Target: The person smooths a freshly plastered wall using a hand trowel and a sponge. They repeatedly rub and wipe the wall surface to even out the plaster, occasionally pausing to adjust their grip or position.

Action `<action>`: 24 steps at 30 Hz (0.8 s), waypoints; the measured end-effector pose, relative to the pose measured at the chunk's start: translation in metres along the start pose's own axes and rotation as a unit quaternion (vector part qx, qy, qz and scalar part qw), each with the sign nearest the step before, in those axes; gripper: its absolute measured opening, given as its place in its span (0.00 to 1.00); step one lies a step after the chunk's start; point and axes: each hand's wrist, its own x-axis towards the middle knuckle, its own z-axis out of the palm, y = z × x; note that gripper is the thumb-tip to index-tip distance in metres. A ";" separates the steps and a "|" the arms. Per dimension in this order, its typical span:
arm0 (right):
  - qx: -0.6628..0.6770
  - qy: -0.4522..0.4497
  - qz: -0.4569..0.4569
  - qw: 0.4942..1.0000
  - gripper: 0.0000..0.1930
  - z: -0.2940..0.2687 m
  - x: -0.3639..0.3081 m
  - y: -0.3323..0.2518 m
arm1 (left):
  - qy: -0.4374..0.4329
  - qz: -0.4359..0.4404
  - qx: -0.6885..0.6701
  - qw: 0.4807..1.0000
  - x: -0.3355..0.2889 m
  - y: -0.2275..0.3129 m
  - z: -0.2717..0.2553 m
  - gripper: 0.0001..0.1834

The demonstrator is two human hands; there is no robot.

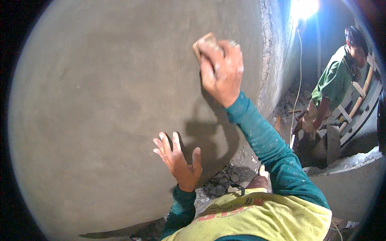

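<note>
A broad grey-brown plastered wall (120,88) fills the left and middle of the head view, its surface smooth and damp-looking. High up, my right hand (223,72) is closed around a small tan sponge (205,44), held against the plaster. Its underside is hidden by my fingers. Lower and to the left, my left hand (179,160) has its fingers spread and holds nothing. The fingertips are close to the wall; whether they touch it I cannot tell. Both forearms are in teal sleeves, and whitish residue marks my fingers.
Right of the wall's rough edge (265,52), a person in a green shirt (335,76) bends over. Curved framing (360,100) stands beside them. A white cable (300,68) hangs from a bright lamp (304,7). Rubble (221,182) lies at the wall's foot; a concrete rim (350,164) rises at right.
</note>
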 end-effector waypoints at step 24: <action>-0.037 0.031 0.061 0.997 0.12 0.015 0.008 0.054 | 0.056 0.003 -0.024 0.998 -0.020 -0.009 0.000 0.40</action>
